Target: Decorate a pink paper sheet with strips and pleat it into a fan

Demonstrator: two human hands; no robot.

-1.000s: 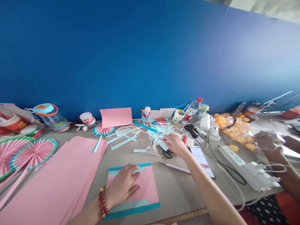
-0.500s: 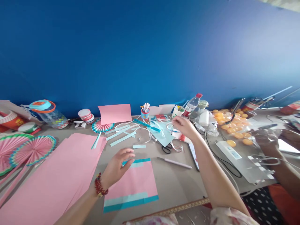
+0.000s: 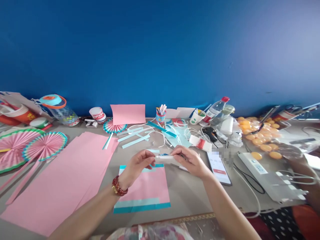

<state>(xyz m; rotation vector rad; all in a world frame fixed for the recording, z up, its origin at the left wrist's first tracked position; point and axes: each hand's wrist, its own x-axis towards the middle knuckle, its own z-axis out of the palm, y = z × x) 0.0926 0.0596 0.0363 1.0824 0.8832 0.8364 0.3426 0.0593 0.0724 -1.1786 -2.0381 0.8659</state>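
My right hand pinches a roll of tape, white with a blue inner ring, seen nearly edge-on. My left hand, with a red bead bracelet, has its fingers curled at the roll's left edge. Below both hands lies a pink paper sheet with teal and pale-blue strips along its far and near edges. A pale-blue strip lies just beyond the left fingers. Partly hidden behind the right hand is a slim craft knife. More pale-blue strips lie farther back.
Large pink sheets and pleated paper fans fill the left side. A pen cup, paper cup and bottle line the back. Rightward are a phone, a power strip, cables and bagged orange balls.
My right hand has come back from the far clutter with the roll of tape. My left hand has moved slightly right and curled its fingers. The view has shifted a little.
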